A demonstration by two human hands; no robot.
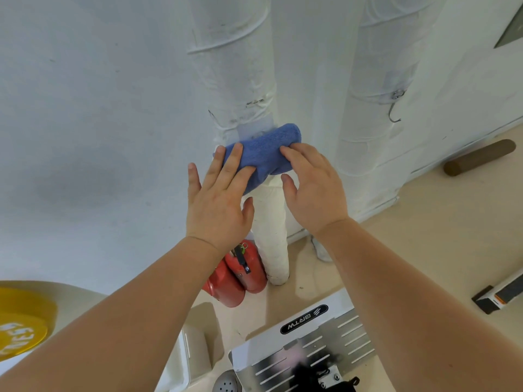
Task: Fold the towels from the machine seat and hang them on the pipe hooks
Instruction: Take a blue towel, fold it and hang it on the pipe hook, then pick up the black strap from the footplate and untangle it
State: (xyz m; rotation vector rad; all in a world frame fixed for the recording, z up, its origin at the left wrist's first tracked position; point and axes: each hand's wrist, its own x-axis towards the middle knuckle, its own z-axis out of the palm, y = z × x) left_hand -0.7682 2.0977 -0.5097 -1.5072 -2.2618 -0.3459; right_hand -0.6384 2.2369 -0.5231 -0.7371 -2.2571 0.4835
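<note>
A folded blue towel (261, 152) hangs against the left white wrapped pipe (235, 66), just below a taped patch; the hook under it is hidden. My left hand (219, 200) lies flat with spread fingers on the towel's lower left part. My right hand (311, 183) rests its fingers on the towel's right side, thumb apart below it. Neither hand closes around the cloth. On the right pipe (376, 80) a bare metal hook (394, 107) hangs from a tape strip.
Two red fire extinguishers (240, 275) stand at the left pipe's base. A white and metal machine panel (305, 346) lies below my arms. A brown roller (478, 157) lies on the floor at right, a yellow disc (19, 321) at lower left.
</note>
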